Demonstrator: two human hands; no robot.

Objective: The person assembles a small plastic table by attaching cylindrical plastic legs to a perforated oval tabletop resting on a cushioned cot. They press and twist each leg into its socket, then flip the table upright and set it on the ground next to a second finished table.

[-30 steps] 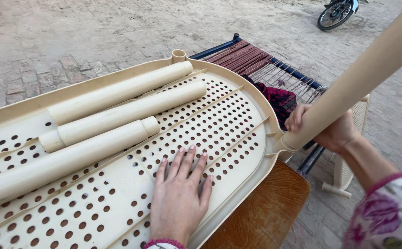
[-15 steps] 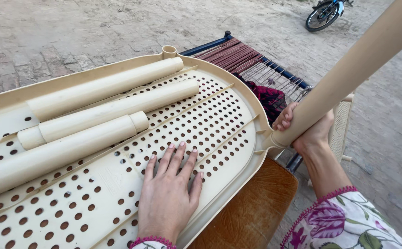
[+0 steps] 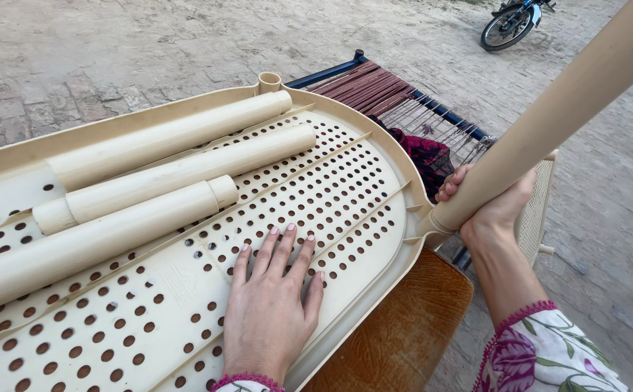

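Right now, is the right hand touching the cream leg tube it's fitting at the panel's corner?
Touching. The head view shows the right hand wrapped around the lower end of the cream leg tube, fingers curled over it with no gap, just above the perforated panel corner.

Two bare hands, left hand (image 3: 271,312) with short unpainted nails, pink crocheted trim at its cuff, right hand (image 3: 492,207) ringless, bare forearm, white sleeve (image 3: 549,356) printed with magenta flowers and green leaves, pink-edged hem
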